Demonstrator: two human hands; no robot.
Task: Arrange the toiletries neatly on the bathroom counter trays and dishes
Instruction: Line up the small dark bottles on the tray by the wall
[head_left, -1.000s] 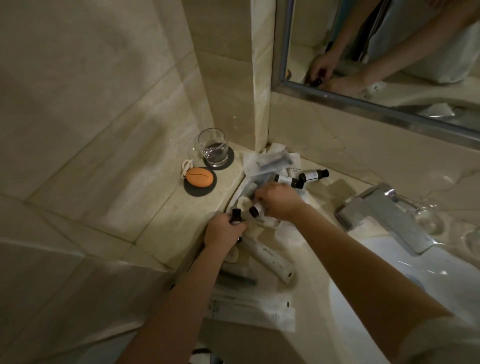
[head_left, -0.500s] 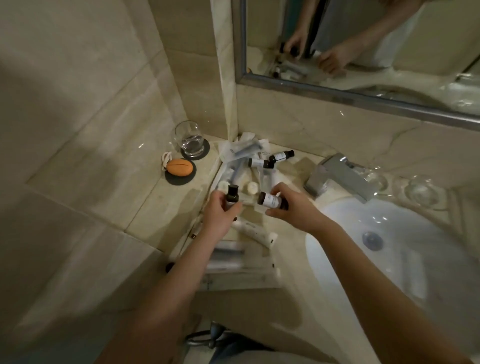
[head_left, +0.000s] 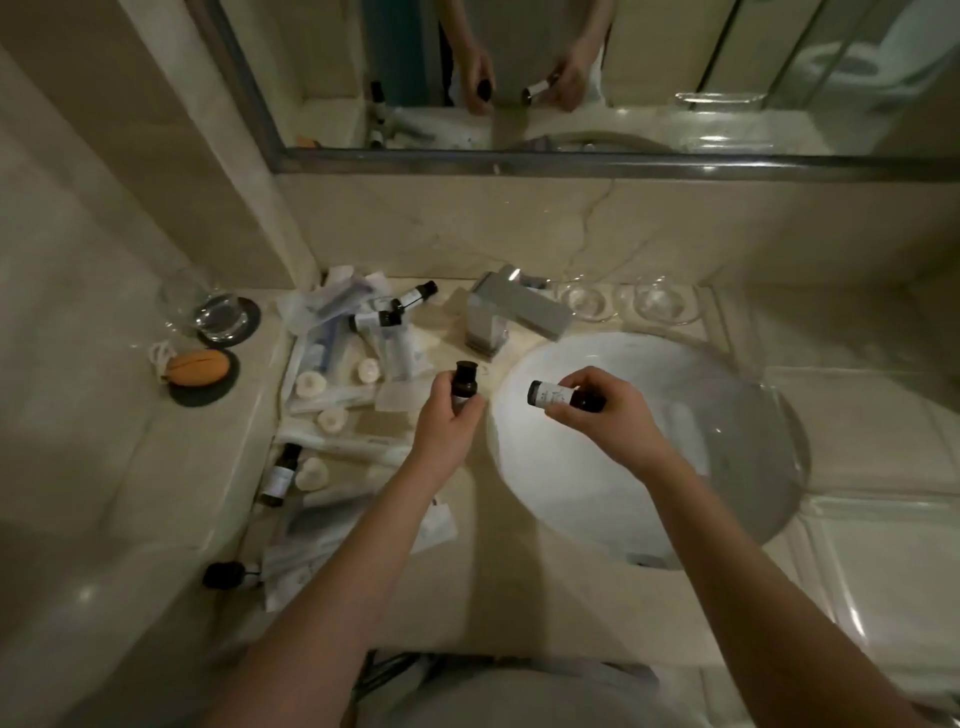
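Both hands have come up off the clutter and swung over toward the sink since half a second ago, each bringing a little bottle along; so the sorting has properly begun, but nothing is placed yet.

Left hand (head_left: 447, 418) has its fingers wrapped round a dark bottle (head_left: 464, 383), held upright, cap on top, above the tabletop (head_left: 493, 587) just beside the basin (head_left: 571, 493); right hand (head_left: 610, 415) pinches a labelled bottle (head_left: 558, 396) on its side, hanging over the basin rim. My read: they're headed for the glass dishes (head_left: 584, 302) behind the tap (head_left: 511, 312), though that's a guess.

Counts, as best I can make out in this light:
- small bottles: six; two in the hands, four loose bottles (head_left: 280, 475) on the tabletop (two near the back wall, two down the left edge)
- glass dishes: two, side by side, right of the tap, with nothing visible in them
- little white round things (head_left: 311, 385): four, scattered in the pile (head_left: 337, 358)
- dark coasters: two; one under a tumbler (head_left: 215, 312), one under an orange oval thing (head_left: 200, 368)
- tubes and sachets: overlapping too much to count

Most of the job is left.
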